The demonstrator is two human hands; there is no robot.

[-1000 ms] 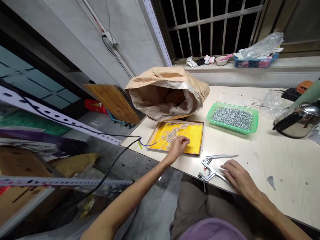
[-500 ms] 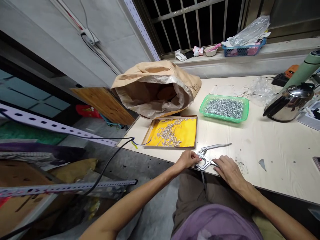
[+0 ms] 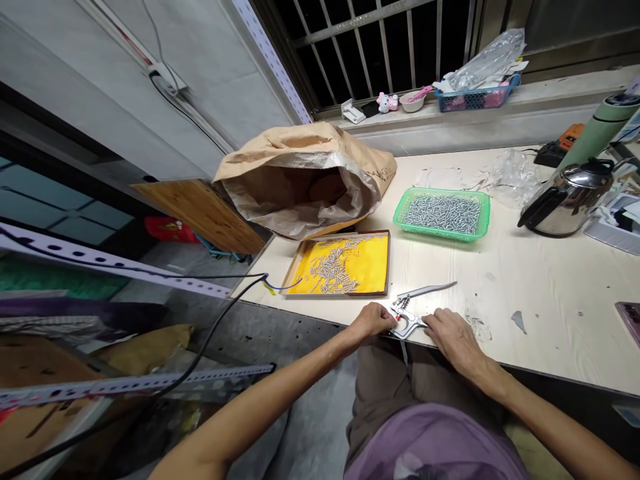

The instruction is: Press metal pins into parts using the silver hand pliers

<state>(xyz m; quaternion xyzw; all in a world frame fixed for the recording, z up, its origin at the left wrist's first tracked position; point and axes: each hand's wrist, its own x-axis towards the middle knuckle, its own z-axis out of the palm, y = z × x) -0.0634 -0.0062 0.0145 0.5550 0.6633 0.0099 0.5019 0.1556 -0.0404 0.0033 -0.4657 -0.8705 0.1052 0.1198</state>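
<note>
Silver metal pliers [image 3: 411,324] with a rounded jaw opening and a small spring lie at the table's front edge, one long handle pointing up and to the right. My left hand [image 3: 373,319] is at the jaw end, thumb and fingers pinched together beside a small red spot. Whatever sits between those fingertips is too small to make out. At the other side, my right hand [image 3: 453,335] has its fingers closed on the end of the lower handle. Just beyond the left hand, a shallow tray [image 3: 373,270] with a yellow bottom holds many small metal pins.
A green plastic basket [image 3: 485,220] full of small metal parts stands behind the pliers. A large open paper sack [image 3: 305,157] lies behind the tray. On the right are a steel kettle [image 3: 570,200] and a green flask [image 3: 597,133]. A dark cable [image 3: 220,317] crosses at left.
The view has swung slightly to the right, so things appear a little further left. Both hands stay at the pliers, with hardly any visible movement.
</note>
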